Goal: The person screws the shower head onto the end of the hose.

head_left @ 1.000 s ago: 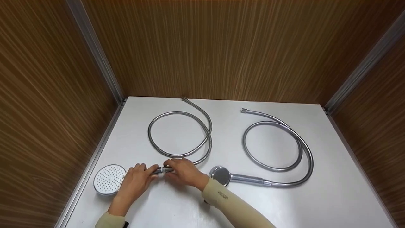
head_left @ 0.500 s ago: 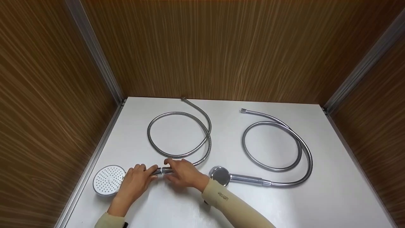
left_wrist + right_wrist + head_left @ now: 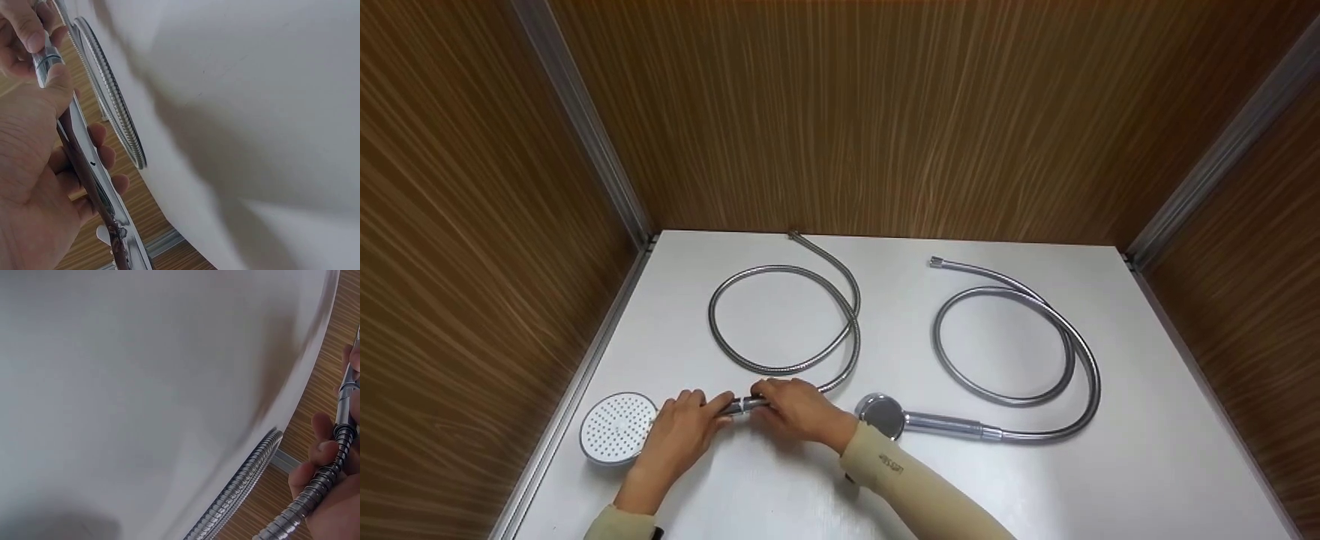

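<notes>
At the left of the table lies a chrome shower head (image 3: 619,427) with a round white dotted face upward. My left hand (image 3: 682,431) grips its handle (image 3: 90,154), thumb on one side and fingers curled behind. Just to the right, my right hand (image 3: 802,411) pinches the smooth metal connector (image 3: 344,405) of a ribbed shower hose (image 3: 320,486) where it meets the handle's end. A thin ring shows at that joint. The thread inside is hidden. From the right hand the hose runs back into a loop on the table.
To the right lies a second, smaller shower head (image 3: 881,415) joined to its own looped hose (image 3: 1099,382), close to my right forearm. Both lie on a white table (image 3: 1170,450). Wood-grain panels (image 3: 840,120) enclose the back and sides.
Half a second ago the right fingers were spread off the connector; now they are closed on it again. The left hand and shower head have stayed nearly still.
</notes>
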{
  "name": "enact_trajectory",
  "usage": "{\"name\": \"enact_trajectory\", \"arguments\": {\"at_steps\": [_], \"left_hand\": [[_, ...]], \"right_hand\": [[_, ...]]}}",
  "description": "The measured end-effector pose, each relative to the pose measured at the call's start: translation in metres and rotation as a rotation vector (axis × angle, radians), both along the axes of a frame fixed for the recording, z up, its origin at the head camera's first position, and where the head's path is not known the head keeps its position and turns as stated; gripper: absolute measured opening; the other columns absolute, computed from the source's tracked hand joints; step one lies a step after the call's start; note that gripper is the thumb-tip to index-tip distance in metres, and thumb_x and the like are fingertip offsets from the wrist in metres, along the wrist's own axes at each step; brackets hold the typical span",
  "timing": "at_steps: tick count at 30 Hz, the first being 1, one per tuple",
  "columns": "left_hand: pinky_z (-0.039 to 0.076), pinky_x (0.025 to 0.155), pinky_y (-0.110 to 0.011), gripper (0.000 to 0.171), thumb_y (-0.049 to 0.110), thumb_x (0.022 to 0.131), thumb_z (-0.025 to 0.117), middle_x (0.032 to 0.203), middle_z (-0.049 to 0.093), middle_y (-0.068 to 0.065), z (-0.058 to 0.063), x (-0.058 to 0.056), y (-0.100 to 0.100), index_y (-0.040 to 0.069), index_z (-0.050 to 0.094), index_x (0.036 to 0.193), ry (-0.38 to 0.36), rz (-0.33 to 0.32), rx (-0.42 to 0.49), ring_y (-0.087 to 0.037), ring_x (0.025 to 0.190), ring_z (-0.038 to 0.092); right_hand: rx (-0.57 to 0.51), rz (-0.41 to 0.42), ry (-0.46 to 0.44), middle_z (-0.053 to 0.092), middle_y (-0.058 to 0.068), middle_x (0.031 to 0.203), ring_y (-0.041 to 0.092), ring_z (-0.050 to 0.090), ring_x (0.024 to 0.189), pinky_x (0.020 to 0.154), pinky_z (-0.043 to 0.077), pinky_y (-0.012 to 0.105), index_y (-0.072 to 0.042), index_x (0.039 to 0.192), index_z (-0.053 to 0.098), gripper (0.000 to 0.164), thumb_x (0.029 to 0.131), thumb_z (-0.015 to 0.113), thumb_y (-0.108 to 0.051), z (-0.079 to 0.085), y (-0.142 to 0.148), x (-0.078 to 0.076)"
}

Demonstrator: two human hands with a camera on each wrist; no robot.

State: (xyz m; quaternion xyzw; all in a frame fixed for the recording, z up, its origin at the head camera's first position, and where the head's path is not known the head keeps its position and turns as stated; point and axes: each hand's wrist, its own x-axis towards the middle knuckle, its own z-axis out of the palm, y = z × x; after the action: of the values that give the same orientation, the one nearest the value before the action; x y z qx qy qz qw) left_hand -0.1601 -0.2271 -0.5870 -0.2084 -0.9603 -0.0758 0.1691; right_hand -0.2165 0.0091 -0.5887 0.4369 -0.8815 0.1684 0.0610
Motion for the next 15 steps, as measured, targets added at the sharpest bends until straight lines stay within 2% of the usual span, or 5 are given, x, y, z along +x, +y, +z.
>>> {"name": "enact_trajectory", "arguments": {"at_steps": [6, 12, 15], "left_hand": [[0.044, 0.064, -0.041, 0.034, 0.031, 0.093, 0.078, 0.079, 0.055, -0.006, -0.0001, -0.0007, 0.0008, 0.022, 0.071, 0.125, 0.003, 0.005, -0.002, -0.023, 0.07, 0.051], [0.045, 0.063, -0.042, 0.034, 0.032, 0.092, 0.079, 0.077, 0.055, -0.007, -0.0015, -0.0011, 0.0003, 0.021, 0.07, 0.123, 0.009, 0.009, -0.008, -0.025, 0.069, 0.052], [0.044, 0.063, -0.042, 0.034, 0.032, 0.091, 0.078, 0.076, 0.055, -0.007, -0.0017, -0.0011, 0.0004, 0.022, 0.07, 0.122, 0.008, 0.005, 0.01, -0.026, 0.069, 0.053]], "right_hand": [[0.016, -0.013, -0.007, 0.074, 0.0, 0.1, 0.016, 0.071, 0.087, 0.08, 0.056, 0.031, -0.01, 0.122, 0.066, 0.022, 0.109, 0.058, -0.027, 0.0002, -0.001, 0.0], [-0.01, -0.02, -0.031, 0.076, 0.002, 0.104, 0.018, 0.073, 0.09, 0.082, 0.058, 0.033, -0.01, 0.135, 0.055, 0.037, 0.105, 0.066, -0.026, -0.001, -0.0017, 0.002], [-0.016, -0.024, -0.021, 0.075, 0.003, 0.099, 0.018, 0.072, 0.086, 0.08, 0.058, 0.034, -0.009, 0.133, 0.051, 0.036, 0.103, 0.067, -0.021, -0.0013, -0.0017, 0.0029]]}}
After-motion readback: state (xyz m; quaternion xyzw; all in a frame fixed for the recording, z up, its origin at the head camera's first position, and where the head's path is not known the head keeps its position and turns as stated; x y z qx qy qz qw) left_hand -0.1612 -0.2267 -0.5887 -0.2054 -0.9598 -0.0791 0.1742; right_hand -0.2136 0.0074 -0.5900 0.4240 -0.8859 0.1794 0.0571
